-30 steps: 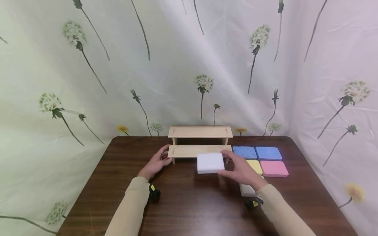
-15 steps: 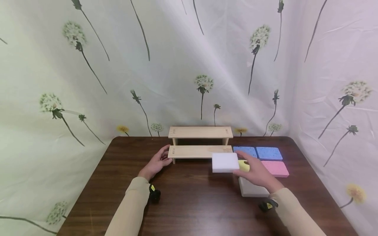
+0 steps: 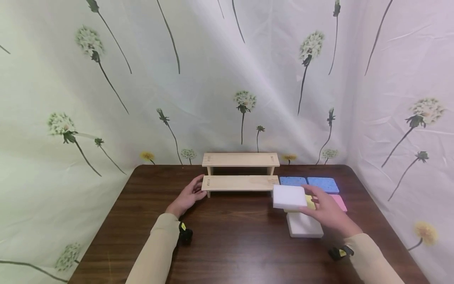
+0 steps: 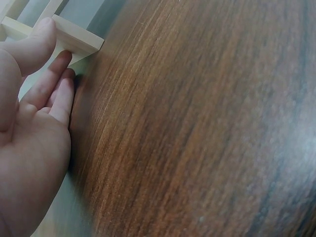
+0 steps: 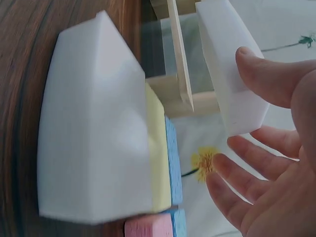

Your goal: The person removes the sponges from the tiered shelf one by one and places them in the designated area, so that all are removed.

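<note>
My right hand (image 3: 328,211) pinches a white sponge (image 3: 289,197) by its right end, thumb on one face and fingers on the other. The sponge is held up just off the right front corner of a two-tier wooden stand (image 3: 239,182), over part of a yellow sponge (image 3: 309,202). A second white sponge (image 3: 305,225) lies flat on the table below it. At the stand's left end my left hand (image 3: 186,198) rests with loosely extended fingers against the lower tier; the left wrist view shows its fingertips (image 4: 63,57) at the leg.
Two blue sponges (image 3: 322,184) lie side by side right of the stand. In front of them is a pink sponge (image 3: 341,202), partly behind my right hand. A flower-printed cloth (image 3: 213,98) hangs behind the dark wooden table (image 3: 227,244).
My right hand has carried the white sponge rightward, from in front of the lower tier to beyond its right end. My left hand has stayed where it was.
</note>
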`<action>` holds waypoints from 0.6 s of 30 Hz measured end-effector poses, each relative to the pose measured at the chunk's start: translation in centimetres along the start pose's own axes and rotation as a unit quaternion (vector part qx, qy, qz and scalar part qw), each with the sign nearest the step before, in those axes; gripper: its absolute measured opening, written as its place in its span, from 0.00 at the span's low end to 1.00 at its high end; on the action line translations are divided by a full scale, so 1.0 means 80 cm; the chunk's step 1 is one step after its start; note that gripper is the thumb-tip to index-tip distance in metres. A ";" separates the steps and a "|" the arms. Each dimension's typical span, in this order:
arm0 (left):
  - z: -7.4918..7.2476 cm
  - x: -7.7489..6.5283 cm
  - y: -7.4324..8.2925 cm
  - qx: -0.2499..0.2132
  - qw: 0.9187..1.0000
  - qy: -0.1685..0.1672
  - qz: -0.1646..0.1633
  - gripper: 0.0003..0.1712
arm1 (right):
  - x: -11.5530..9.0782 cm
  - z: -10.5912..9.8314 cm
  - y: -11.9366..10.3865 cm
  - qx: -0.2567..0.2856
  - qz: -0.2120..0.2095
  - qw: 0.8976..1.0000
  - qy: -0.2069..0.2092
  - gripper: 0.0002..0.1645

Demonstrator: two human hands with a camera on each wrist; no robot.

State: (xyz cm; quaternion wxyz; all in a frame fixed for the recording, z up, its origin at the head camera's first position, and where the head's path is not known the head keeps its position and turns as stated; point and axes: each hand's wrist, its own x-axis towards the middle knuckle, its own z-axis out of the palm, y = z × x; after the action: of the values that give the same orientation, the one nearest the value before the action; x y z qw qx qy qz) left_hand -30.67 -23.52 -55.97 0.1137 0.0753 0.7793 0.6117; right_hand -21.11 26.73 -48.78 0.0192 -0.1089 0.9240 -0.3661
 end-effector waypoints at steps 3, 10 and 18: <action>0.000 0.001 0.000 0.000 1.000 0.000 0.005 0.45 | -0.004 -0.007 0.008 0.028 0.005 1.000 -0.004 0.57; 0.001 0.001 0.002 0.003 1.000 0.000 0.003 0.44 | -0.013 -0.020 0.024 0.011 0.003 1.000 0.003 0.55; 0.000 0.004 -0.003 0.005 1.000 -0.001 0.005 0.44 | -0.024 -0.029 0.041 0.012 0.003 1.000 0.004 0.52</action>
State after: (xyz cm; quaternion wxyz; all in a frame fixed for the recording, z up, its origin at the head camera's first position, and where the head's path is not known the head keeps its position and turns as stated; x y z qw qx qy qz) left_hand -30.95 -23.50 -56.24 0.1106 0.0802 0.7820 0.6081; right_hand -20.14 31.06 -49.42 0.0182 -0.1049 0.9199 -0.3774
